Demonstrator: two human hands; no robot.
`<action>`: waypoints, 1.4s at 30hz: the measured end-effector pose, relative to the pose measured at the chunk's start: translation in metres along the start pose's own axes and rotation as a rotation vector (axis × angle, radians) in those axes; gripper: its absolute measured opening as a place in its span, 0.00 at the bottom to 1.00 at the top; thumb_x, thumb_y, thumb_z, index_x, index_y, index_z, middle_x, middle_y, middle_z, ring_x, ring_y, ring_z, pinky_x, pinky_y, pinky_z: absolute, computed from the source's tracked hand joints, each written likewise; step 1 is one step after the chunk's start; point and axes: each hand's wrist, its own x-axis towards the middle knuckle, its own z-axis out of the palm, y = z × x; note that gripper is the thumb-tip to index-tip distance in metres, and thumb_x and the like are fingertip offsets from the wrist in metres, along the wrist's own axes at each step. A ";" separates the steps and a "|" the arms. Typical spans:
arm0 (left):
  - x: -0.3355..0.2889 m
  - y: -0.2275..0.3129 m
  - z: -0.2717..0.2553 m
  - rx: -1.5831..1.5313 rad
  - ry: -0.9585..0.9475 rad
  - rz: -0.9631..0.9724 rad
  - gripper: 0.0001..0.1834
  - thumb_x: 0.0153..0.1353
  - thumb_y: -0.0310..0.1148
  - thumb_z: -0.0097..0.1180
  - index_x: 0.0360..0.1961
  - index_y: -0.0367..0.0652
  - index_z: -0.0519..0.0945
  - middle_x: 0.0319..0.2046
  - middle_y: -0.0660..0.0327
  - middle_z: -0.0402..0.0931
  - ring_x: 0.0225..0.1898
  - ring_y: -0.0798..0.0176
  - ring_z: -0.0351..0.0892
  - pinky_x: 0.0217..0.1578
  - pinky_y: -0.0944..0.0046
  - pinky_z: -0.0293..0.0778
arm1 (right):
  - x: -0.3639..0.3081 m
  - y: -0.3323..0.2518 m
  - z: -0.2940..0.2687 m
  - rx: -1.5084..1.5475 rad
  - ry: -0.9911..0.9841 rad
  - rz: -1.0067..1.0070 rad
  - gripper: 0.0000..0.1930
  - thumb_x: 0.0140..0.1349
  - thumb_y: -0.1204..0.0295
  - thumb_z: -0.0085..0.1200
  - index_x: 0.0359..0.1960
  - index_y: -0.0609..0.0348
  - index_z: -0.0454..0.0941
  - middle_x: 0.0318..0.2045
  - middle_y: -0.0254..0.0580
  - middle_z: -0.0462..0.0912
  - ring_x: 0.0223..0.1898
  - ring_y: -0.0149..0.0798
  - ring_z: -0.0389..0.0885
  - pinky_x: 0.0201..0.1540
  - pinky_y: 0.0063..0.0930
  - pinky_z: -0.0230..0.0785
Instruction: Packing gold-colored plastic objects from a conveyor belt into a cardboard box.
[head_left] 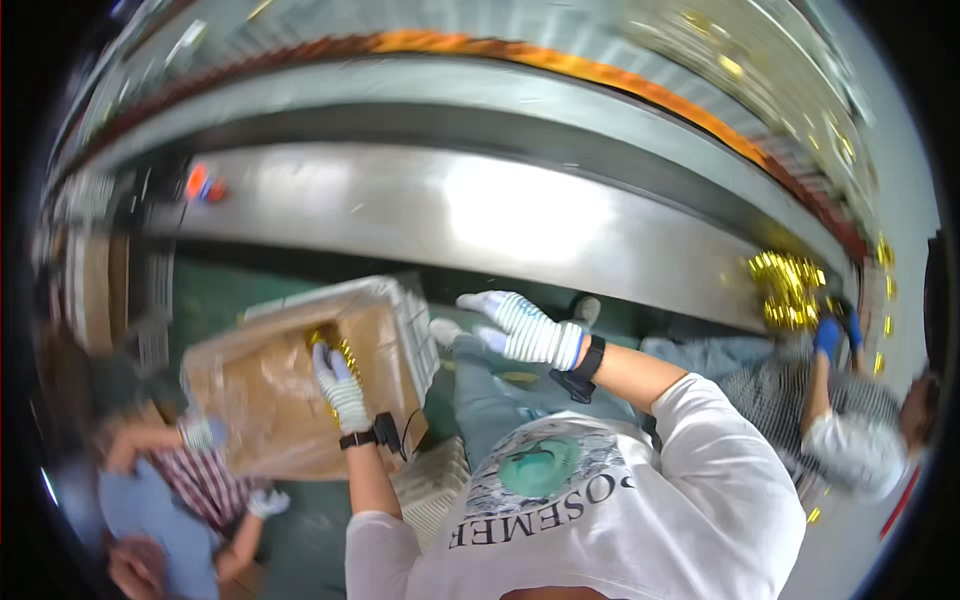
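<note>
My left hand [343,390], in a striped white work glove, reaches down into a box lined with brown paper and clear plastic [265,400]. Its fingers are closed around a bundle of shiny gold strands [349,354], which shows beyond the fingertips and at the sides of the hand. My right hand [520,328], gloved the same way, hovers in front of my body near the steel work surface [400,195]. Its fingers are stretched out and hold nothing.
A small orange and blue object [205,185] sits at the surface's left end. At the right end, a co-worker in blue gloves handles a gold shiny heap [788,290]. Another gloved person [165,500] is left of the box. Stacked crates [435,480] stand beside my legs.
</note>
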 end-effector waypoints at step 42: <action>-0.587 0.465 0.862 -0.039 -1.524 1.626 0.60 0.32 0.64 0.71 0.69 0.53 0.64 0.68 0.43 0.55 0.67 0.35 0.54 0.68 0.35 0.49 | -0.745 0.413 -0.426 0.211 1.957 0.698 0.41 0.38 0.72 0.75 0.57 0.59 0.65 0.52 0.43 0.75 0.51 0.39 0.76 0.54 0.36 0.73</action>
